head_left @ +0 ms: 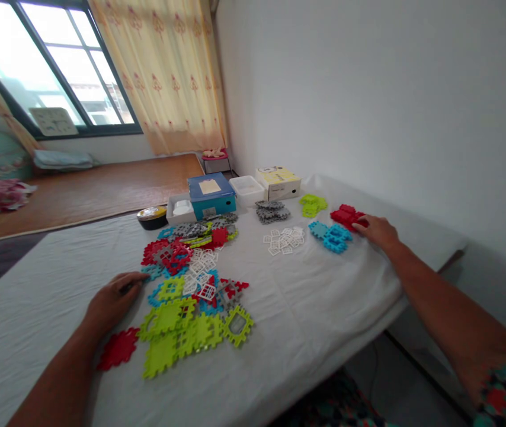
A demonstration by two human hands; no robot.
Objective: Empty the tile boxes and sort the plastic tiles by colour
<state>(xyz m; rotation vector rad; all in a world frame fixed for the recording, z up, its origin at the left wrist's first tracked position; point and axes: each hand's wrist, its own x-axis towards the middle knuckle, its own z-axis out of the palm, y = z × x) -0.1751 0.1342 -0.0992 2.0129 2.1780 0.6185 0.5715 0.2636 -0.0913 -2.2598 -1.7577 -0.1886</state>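
Note:
My left hand rests on the white cloth at the left edge of a mixed pile of plastic puzzle tiles, fingers curled and touching a blue tile; I cannot make out anything gripped. A red tile lies just below it, beside lime green tiles. My right hand reaches far right and its fingers are closed on the stack of red tiles. Blue tiles lie just left of that hand.
Sorted heaps sit behind: small white squares, grey tiles, lime tiles. Boxes line the far edge: a blue box, a clear tub, a white-yellow box, a round tin. The table edge drops off at right.

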